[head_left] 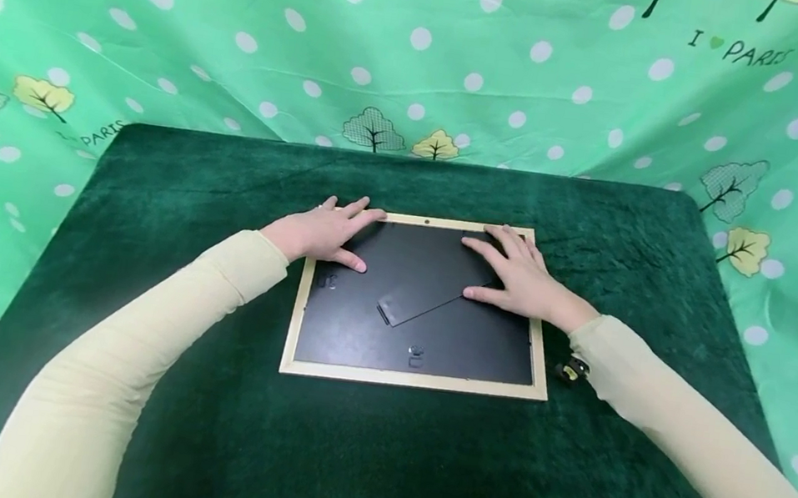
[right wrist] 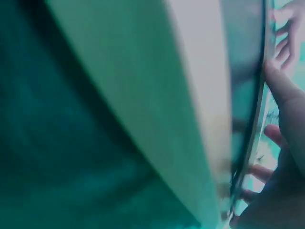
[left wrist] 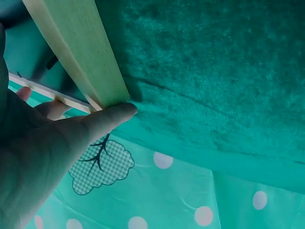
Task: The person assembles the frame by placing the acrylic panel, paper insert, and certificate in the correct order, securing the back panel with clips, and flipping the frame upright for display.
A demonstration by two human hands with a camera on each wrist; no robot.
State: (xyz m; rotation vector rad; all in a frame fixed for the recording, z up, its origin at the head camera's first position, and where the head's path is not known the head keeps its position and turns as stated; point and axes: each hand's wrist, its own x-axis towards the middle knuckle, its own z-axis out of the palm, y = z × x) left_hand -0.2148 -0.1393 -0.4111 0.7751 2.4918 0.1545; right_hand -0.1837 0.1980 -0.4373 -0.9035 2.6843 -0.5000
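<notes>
A picture frame (head_left: 412, 382) with a pale wooden rim lies with its back up. Its black backing board (head_left: 343, 330) carries a slanting stand leg (head_left: 424, 290) and small metal hangers (head_left: 416, 354). Over the far left corner rests my left hand (head_left: 321, 232), fingers spread onto the rim and thumb on the board. My right hand (head_left: 522, 280) lies likewise over the far right corner. In the left wrist view one finger touches the outside of the wooden frame (left wrist: 83, 47) at its corner. The right wrist view shows the rim (right wrist: 138, 90) close up and blurred.
Dark green velvety cloth (head_left: 371, 464) covers the table under the frame. Beside my right wrist is a small black item (head_left: 571, 369) with a yellow patch, its kind unclear. A green curtain (head_left: 424, 59) with white dots and trees hangs behind and at both sides.
</notes>
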